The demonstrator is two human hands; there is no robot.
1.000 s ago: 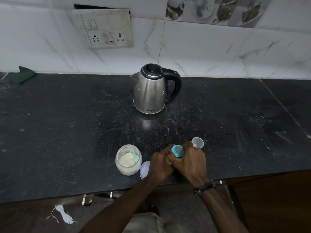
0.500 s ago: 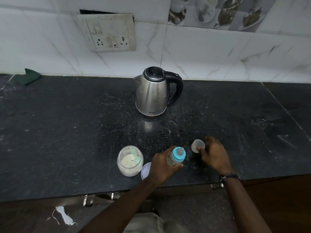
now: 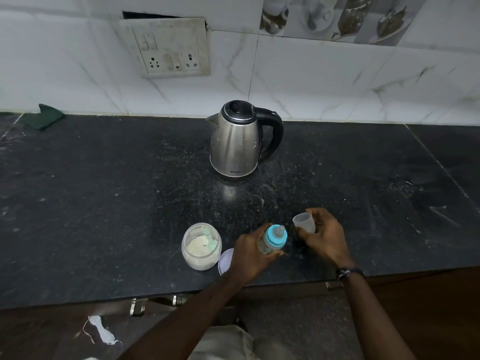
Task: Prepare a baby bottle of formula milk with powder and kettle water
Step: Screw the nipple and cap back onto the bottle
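Note:
My left hand (image 3: pixel 250 257) grips a baby bottle (image 3: pixel 272 240) with a teal collar and teat, tilted slightly near the counter's front edge. Just right of it, my right hand (image 3: pixel 324 237) holds the bottle's clear cap (image 3: pixel 304 222) off the counter, its open side up. An open glass jar (image 3: pixel 201 246) of pale formula powder with a green scoop inside stands left of the bottle. Its white lid (image 3: pixel 225 261) lies flat between jar and left hand. A steel kettle (image 3: pixel 236 141) with a black handle and shut lid stands farther back in the middle.
The black stone counter (image 3: pixel 104 203) is dusted with powder around the kettle. A green cloth (image 3: pixel 42 116) lies at the back left by the tiled wall. A socket plate (image 3: pixel 168 48) is on the wall above. The counter's front edge runs just below my hands.
My right hand left the bottle's top, reached right to the clear cap and picked it up. My left hand kept hold of the bottle.

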